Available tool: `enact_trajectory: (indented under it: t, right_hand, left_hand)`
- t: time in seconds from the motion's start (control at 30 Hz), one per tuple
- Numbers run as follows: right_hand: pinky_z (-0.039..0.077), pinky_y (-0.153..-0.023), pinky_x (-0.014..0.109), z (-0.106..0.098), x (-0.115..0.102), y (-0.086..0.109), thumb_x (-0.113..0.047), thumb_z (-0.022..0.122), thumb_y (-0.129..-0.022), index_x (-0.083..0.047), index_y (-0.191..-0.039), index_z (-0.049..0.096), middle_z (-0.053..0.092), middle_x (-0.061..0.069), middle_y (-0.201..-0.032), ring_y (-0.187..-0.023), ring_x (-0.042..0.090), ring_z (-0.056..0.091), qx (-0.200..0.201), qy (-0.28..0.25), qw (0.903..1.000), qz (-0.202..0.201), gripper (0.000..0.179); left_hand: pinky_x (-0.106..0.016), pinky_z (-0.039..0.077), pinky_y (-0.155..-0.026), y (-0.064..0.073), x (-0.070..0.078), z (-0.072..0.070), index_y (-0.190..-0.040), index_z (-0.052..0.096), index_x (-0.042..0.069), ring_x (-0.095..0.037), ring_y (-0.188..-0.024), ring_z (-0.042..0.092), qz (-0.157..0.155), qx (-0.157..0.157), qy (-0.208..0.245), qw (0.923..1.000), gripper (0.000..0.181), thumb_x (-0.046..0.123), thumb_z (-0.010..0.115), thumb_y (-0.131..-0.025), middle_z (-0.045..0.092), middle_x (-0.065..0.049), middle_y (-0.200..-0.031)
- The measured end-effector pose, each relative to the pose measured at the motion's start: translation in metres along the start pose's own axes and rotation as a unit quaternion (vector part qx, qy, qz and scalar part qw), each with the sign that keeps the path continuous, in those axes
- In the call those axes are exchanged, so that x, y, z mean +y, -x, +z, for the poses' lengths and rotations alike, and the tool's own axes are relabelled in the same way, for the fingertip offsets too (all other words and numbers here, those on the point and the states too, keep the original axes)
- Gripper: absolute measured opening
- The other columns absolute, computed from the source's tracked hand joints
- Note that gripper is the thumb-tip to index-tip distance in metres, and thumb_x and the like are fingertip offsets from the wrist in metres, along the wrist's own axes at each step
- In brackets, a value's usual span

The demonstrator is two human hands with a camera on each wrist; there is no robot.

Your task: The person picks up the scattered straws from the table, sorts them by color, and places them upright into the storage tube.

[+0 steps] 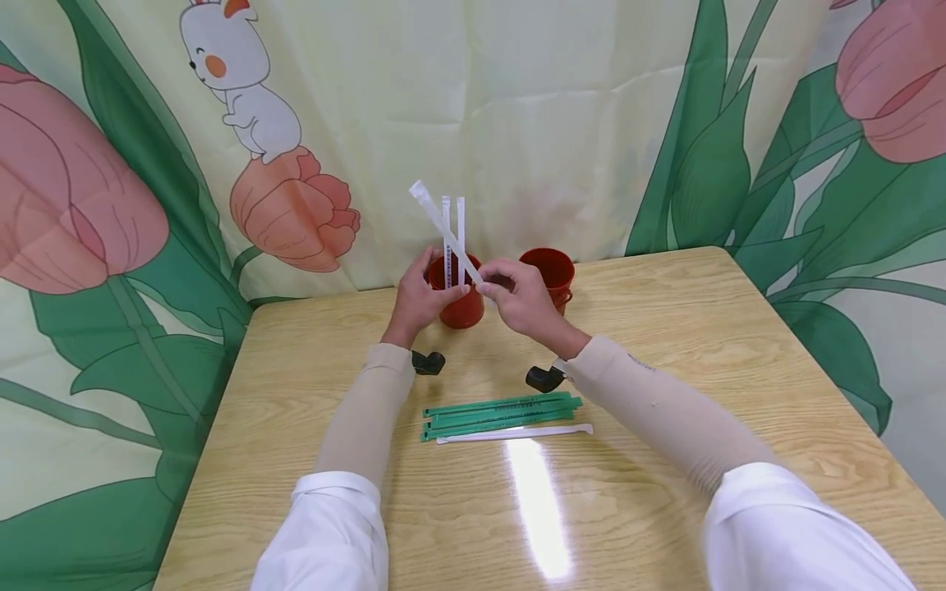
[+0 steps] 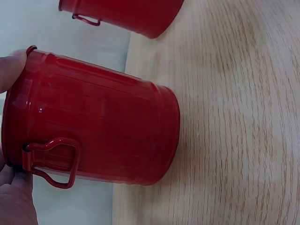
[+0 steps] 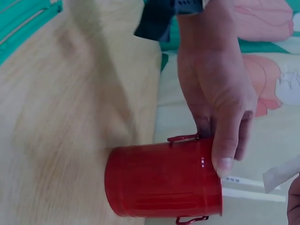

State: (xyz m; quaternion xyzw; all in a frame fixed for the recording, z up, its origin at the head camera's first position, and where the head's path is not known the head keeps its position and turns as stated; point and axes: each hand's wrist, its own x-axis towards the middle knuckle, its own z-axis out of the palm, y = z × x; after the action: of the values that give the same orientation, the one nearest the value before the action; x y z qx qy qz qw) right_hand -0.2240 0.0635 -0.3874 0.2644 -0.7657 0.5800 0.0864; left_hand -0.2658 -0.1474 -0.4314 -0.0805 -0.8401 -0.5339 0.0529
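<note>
My left hand grips the rim of a small red metal bucket, its thumb over the near side. The bucket stands upright, a wire handle on its side showing in the left wrist view. Two white paper-wrapped straws stick up out of it. Between thumb and fingertips, my right hand pinches the lower end of another white wrapped straw. That straw slants up to the left, crossing in front of the standing ones in the head view. In the right wrist view, the held straw shows beside the bucket's mouth.
Just right of the first bucket stands a second red bucket, partly behind my right hand. Several green-wrapped straws lie nearer on the wooden table, with one white straw along their front. A printed curtain hangs behind the table.
</note>
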Motion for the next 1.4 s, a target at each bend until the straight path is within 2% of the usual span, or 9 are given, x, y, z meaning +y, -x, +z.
enact_trajectory:
  t: [0.23,0.4,0.6,0.77,1.0,1.1,1.23,1.4]
  right_hand:
    - [0.054,-0.082,0.019,0.004,0.005,-0.019,-0.001,0.069,-0.098,0.006,-0.11,0.073,0.073,0.022,-0.103,-0.089,0.025,0.062,0.043,-0.007,0.998,0.046,0.014]
    - [0.057,-0.082,0.021,0.011,0.01,-0.03,-0.007,0.069,-0.099,0.003,-0.116,0.072,0.072,0.02,-0.108,-0.091,0.024,0.063,0.069,-0.017,0.9945,0.077,0.019]
    - [0.061,-0.088,0.032,0.022,0.025,-0.045,-0.01,0.067,-0.101,0.0,-0.121,0.073,0.074,0.018,-0.112,-0.094,0.025,0.065,0.082,0.013,0.9894,0.119,0.023]
    - [0.063,-0.093,0.039,0.027,0.033,-0.05,-0.011,0.065,-0.102,-0.002,-0.125,0.073,0.074,0.017,-0.116,-0.098,0.028,0.066,0.062,0.045,0.9838,0.162,0.026]
    - [0.063,-0.096,0.041,0.026,0.036,-0.046,-0.012,0.061,-0.104,-0.004,-0.13,0.071,0.073,0.015,-0.125,-0.105,0.03,0.066,0.025,0.095,0.9729,0.21,0.029]
    - [0.062,-0.096,0.041,0.024,0.038,-0.042,-0.014,0.062,-0.104,-0.003,-0.127,0.072,0.074,0.015,-0.123,-0.106,0.03,0.065,0.022,0.105,0.9721,0.209,0.027]
    - [0.061,-0.092,0.038,0.018,0.037,-0.033,-0.016,0.066,-0.102,-0.003,-0.119,0.075,0.075,0.014,-0.116,-0.103,0.029,0.065,0.014,0.099,0.9765,0.191,0.023]
    - [0.059,-0.082,0.034,0.006,0.029,-0.009,-0.016,0.072,-0.099,-0.007,-0.111,0.078,0.077,0.01,-0.108,-0.096,0.025,0.066,-0.027,0.079,0.9791,0.186,0.017]
  left_hand:
    - [-0.054,0.051,-0.113,0.0,0.002,0.0,-0.143,0.051,0.017,-0.03,-0.13,0.058,-0.004,-0.003,0.001,1.0,0.067,0.026,0.086,-0.087,0.06,-0.006,-0.144]
    - [-0.054,0.051,-0.114,0.0,0.002,0.0,-0.144,0.05,0.017,-0.03,-0.131,0.058,-0.007,-0.001,0.004,1.0,0.068,0.026,0.086,-0.087,0.06,-0.006,-0.144]
    - [-0.057,0.05,-0.114,0.001,0.002,0.0,-0.143,0.051,0.017,-0.031,-0.131,0.057,-0.011,-0.003,0.003,0.9999,0.067,0.025,0.086,-0.087,0.059,-0.008,-0.146]
    - [-0.057,0.049,-0.115,0.001,0.002,0.001,-0.144,0.051,0.015,-0.033,-0.131,0.057,-0.008,-0.003,0.006,0.9999,0.066,0.022,0.085,-0.088,0.059,-0.009,-0.145]
    - [-0.057,0.049,-0.115,0.002,0.003,0.0,-0.146,0.05,0.015,-0.036,-0.133,0.057,-0.004,-0.002,0.003,1.0,0.069,0.023,0.086,-0.087,0.059,-0.01,-0.146]
    - [-0.056,0.049,-0.115,0.002,0.003,0.0,-0.149,0.049,0.017,-0.033,-0.133,0.058,-0.002,-0.002,0.005,1.0,0.072,0.023,0.086,-0.087,0.059,-0.01,-0.148]
    - [-0.055,0.05,-0.114,0.001,0.002,-0.001,-0.149,0.049,0.017,-0.031,-0.133,0.058,0.0,-0.002,0.003,1.0,0.073,0.026,0.086,-0.087,0.058,-0.01,-0.149]
    - [-0.056,0.05,-0.114,0.001,0.003,-0.001,-0.15,0.048,0.019,-0.031,-0.135,0.056,-0.004,-0.005,0.001,1.0,0.074,0.028,0.086,-0.087,0.057,-0.008,-0.15]
